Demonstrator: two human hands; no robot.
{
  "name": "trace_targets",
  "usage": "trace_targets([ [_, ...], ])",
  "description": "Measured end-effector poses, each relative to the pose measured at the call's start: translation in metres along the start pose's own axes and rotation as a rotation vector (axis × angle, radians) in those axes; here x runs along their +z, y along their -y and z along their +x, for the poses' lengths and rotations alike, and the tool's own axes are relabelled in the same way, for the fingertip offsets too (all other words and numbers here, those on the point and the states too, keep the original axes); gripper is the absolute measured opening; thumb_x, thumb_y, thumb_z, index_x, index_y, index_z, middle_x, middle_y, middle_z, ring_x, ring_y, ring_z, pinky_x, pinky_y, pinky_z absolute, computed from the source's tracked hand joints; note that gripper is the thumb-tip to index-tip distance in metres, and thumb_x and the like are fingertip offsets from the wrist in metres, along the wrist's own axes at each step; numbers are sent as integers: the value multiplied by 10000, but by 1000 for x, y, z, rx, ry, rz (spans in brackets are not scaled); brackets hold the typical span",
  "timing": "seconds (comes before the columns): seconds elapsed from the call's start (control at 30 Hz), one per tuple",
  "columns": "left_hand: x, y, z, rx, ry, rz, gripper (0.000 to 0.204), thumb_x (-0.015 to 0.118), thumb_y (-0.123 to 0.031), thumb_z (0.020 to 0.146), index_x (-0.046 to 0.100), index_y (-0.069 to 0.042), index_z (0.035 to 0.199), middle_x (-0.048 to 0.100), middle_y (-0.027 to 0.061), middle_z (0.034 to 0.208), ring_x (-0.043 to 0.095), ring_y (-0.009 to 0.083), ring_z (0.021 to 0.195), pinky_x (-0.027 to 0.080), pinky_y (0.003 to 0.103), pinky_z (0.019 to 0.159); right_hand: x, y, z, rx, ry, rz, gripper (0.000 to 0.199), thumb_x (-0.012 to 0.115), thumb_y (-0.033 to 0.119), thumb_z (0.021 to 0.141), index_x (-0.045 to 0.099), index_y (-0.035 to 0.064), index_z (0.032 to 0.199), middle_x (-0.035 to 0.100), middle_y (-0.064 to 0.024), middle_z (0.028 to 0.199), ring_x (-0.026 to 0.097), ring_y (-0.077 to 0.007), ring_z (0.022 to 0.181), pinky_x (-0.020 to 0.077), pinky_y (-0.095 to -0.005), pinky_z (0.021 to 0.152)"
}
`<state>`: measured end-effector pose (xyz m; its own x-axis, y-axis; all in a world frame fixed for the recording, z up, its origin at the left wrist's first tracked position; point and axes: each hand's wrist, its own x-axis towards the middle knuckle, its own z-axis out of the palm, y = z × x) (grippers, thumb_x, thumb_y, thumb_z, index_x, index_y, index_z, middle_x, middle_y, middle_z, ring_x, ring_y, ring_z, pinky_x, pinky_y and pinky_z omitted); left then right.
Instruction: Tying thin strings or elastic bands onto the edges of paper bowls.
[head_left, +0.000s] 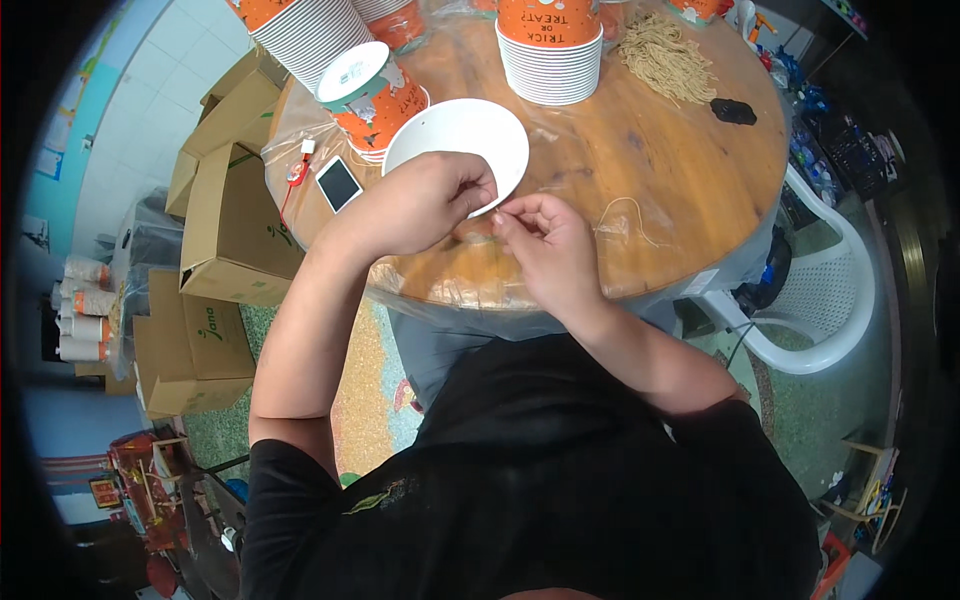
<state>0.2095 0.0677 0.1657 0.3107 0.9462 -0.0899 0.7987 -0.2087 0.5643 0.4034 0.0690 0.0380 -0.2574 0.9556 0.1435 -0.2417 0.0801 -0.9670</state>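
Note:
A paper bucket (505, 150) with a white inside lies tipped on the table, its opening turned toward me. Reaching over its near rim, my left hand (450, 192) has its fingers closed on the edge. Beside that rim, my right hand (548, 240) pinches what looks like the end of a thin tan string, close to the left fingertips. More thin string (625, 203) curves over the table just right of my right hand. The exact grip at the rim is small and partly hidden by my fingers.
The round wooden table (690, 170) has a clear plastic cover. Stacked orange-and-white buckets (550, 70), another printed bucket (375, 100), a bundle of tan strings (665, 60), a black item (733, 111) and a phone (338, 184) rest there. Cardboard boxes (235, 225) stand left, a white chair (825, 290) right.

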Motion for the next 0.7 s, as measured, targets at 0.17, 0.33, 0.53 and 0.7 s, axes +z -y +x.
trace_targets([
  [0.17,3,-10,-4,169,-352,315,218,763,-166,1061,746,18,1177,798,195,1114,792,353,1018,627,458,917,-1,2,9,111,104,-35,115,737,81,1116,724,-15,1178,807,-45,1050,714,-80,888,570,-246,784],
  [0.33,20,-30,-19,-129,-549,234,421,785,-375,1051,797,39,977,781,264,954,758,475,894,603,532,819,4,-3,9,80,65,104,80,763,54,1068,757,-21,1094,816,-49,956,726,-66,848,568,-262,758],
  [0.53,21,-39,-19,-240,-227,107,367,750,-300,1098,820,54,1035,782,220,844,761,318,780,585,416,761,6,-8,8,59,60,82,64,766,45,1053,755,-16,1066,807,-39,922,720,-67,820,562,-264,734],
  [0.7,27,-30,-22,-203,-245,-45,234,757,-177,1092,832,44,1092,828,166,896,765,192,815,596,358,790,6,-7,6,68,55,7,67,772,51,1054,753,-13,1060,801,-32,914,709,-59,810,551,-258,721],
])
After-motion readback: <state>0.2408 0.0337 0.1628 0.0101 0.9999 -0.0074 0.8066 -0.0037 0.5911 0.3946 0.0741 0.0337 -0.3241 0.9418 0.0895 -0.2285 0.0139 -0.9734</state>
